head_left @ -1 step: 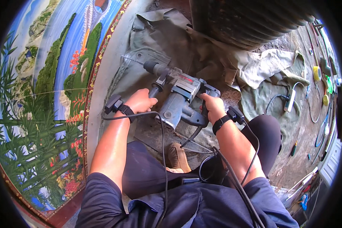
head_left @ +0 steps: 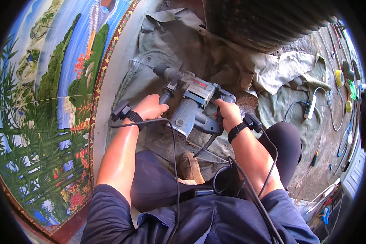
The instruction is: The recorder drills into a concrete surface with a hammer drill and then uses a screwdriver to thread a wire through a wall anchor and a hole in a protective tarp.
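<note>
Both my hands hold a grey rotary hammer drill low in front of my knees. My left hand is closed round its black side handle. The fingers of my right hand wrap the rear grip, partly hiding it; whether a finger presses the trigger cannot be seen. A thin drill bit points to the far left, toward the pale edge beside the painted panel. From its tip the gap to that edge is hard to judge. The drill's cord hangs below the rear grip.
Crumpled grey-green cloth covers much of the ground. A dark ribbed object stands at the far side. To the right lie a white power strip, a screwdriver, yellow tape and loose cables. My shoe is below the drill.
</note>
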The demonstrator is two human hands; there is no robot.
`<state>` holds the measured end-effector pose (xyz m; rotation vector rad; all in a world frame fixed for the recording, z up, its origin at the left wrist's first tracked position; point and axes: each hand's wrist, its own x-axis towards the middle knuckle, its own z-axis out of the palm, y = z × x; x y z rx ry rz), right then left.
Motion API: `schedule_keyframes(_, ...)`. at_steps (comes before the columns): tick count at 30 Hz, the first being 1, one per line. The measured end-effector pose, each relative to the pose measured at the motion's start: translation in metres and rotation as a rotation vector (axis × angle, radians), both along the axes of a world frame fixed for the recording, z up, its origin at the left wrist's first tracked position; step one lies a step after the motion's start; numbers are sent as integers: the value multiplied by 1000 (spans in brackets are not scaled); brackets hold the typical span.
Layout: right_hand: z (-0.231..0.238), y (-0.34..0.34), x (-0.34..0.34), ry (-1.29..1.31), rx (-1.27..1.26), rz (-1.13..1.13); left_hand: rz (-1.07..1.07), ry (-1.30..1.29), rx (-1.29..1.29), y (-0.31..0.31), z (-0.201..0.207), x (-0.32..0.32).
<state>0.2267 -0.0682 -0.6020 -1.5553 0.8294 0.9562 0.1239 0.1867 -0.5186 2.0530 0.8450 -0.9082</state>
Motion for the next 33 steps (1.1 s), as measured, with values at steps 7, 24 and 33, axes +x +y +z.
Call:
schedule_keyframes(7, 2, 1, -1, -46, 27, -15, 34, 17, -55, 2, -2, -2)
schedule_keyframes(24, 1, 4, -3, -76, 6, -44, 58, -22, -87, 7, -6, -4)
schedule_keyframes(33, -4, 5, -8, -78, 42, -75, 48, -12, -113, 7, -4, -8)
